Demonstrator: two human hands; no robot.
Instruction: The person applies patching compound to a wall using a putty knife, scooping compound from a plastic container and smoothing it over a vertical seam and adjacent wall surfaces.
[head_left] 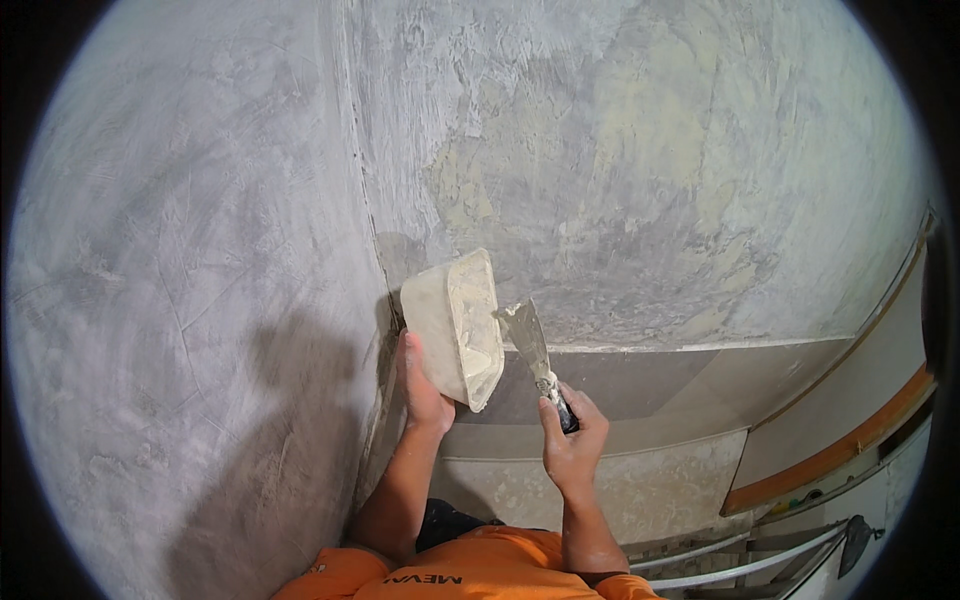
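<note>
My left hand (422, 390) grips a pale, putty-smeared plastic tub (430, 320) from behind and below, with the tub tipped on its side and its opening facing right. In my right hand (575, 448) is a putty knife (530, 335) by its dark handle, blade pointing up and coated with pale compound near the tub's rim. Both are held near the corner where a mottled grey plastered wall (170, 200) on the left meets a second wall (620, 150) with patches of cream and grey filler.
A lighter straight edge runs above a darker grey band (640, 385) behind my hands. At the right is a board (830, 370) with an orange wooden edge (820, 455). Pale metal rails (740, 568), perhaps a ladder, cross the lower right. My shadow falls on the left wall.
</note>
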